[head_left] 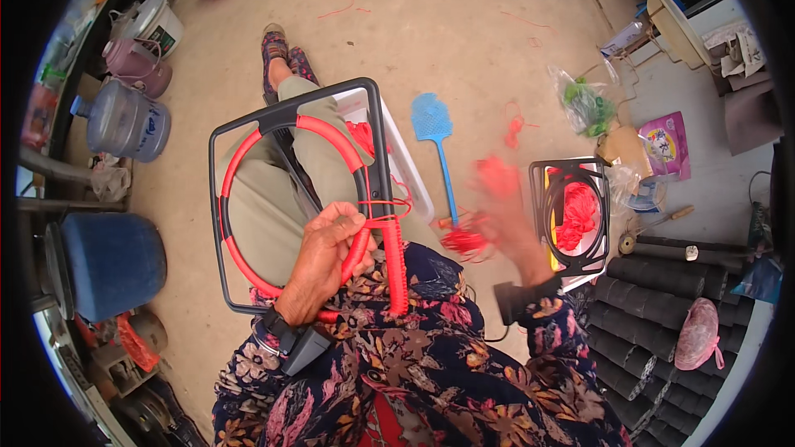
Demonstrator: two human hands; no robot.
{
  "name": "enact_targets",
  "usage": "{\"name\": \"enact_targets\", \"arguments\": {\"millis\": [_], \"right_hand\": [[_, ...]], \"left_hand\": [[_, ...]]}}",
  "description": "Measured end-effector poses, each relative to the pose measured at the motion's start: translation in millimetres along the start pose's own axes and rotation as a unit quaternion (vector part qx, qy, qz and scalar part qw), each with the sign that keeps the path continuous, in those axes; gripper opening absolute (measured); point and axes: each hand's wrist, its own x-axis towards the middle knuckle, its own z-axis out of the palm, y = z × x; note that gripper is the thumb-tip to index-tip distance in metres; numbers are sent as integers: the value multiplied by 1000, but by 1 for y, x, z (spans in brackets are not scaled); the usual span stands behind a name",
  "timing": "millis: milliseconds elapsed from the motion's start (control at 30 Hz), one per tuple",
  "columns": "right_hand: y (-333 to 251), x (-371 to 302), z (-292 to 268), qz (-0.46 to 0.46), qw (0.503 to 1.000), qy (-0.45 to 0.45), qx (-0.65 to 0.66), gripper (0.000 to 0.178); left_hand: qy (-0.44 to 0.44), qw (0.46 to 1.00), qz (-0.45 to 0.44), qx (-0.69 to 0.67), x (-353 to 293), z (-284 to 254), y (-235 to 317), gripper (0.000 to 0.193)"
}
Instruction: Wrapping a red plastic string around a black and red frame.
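Observation:
A black rectangular frame with a round inner ring [241,155] lies across my lap. Red cord covers most of the ring, with black gaps between. My left hand [325,250] is closed around the ring's right side, its thumb pressing near red cord strands that cross to the outer bar. Tight red wrapping [395,269] covers that bar's lower part. Out to the right, my right hand [515,232] is smeared by motion, so its fingers cannot be read. A loose red cord bundle [464,240] hangs beside it, and a red blur shows above it.
Right of my legs lies a blue fly swatter [432,120]; a white tray [406,167] with red material sits by my knee. More black frames [538,190] rest over a white container at right. Black rolls [629,281] lie lower right. Water jug [131,120] and blue bucket [116,265] stand left.

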Motion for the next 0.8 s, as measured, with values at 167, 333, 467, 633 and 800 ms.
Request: {"name": "enact_targets", "arguments": {"millis": [167,333,467,633,800], "right_hand": [[-9,27,80,135,974,-160,90,32],[-22,11,69,142,972,-187,3,19],[-10,-17,25,158,975,-130,88,26],[-10,-21,16,122,990,-37,56,22],[-19,8,43,99,989,77,-74,20]], "left_hand": [[-6,1000,9,-7,-1,0,0,10],[-2,1000,7,-13,-2,-1,0,10],[5,1000,-2,-11,-3,-3,1,11],[13,1000,-23,-13,-2,-2,0,31],[9,1000,-15,-18,-1,-1,1,53]]}}
